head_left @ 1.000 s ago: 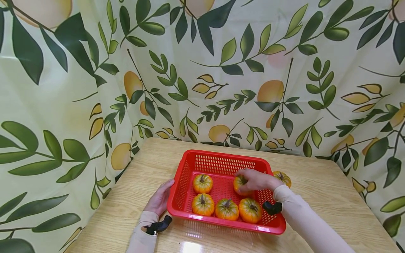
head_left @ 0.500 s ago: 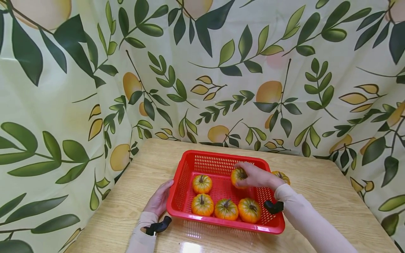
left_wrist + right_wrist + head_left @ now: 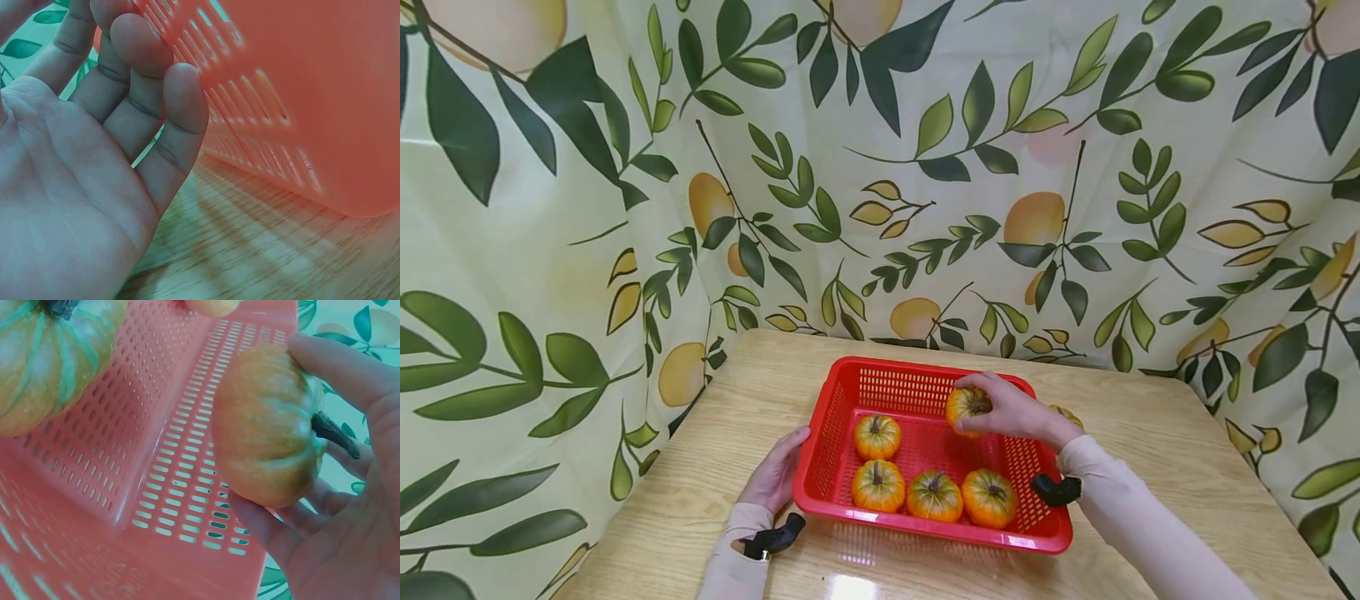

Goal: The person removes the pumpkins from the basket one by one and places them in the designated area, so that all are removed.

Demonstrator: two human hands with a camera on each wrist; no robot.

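The right hand (image 3: 1017, 410) has just come up from the basket floor: it grips a squat, ribbed, orange-and-green pumpkin (image 3: 962, 412), thumb and fingers round its sides, and both sit higher than a second ago. With 12 o'clock as the side farthest from the person, the held pumpkin is over the 1 o'clock part of a red, slotted plastic basket (image 3: 925, 528), a dark patch showing on the floor below it. In the right wrist view it is tilted, its stem toward the palm; whether its underside is above the rim, one cannot tell. For the work in hand, this most likely means the pumpkin's weight has passed from basket to hand

Elsewhere little changes. Four similar pumpkins remain inside: the 10 o'clock pumpkin (image 3: 877, 438), the 8 o'clock pumpkin (image 3: 877, 488), the 6 o'clock pumpkin (image 3: 935, 498) and the 5 o'clock pumpkin (image 3: 990, 500). An outer pumpkin (image 3: 1067, 412), now more hidden by the right hand, lies past the 2 o'clock edge on the pale wood-grain table (image 3: 1195, 467). The left hand (image 3: 772, 475) stays at 9 o'clock, fingers loosely bent, tips against the outer wall without clasping it, presumably steadying the basket
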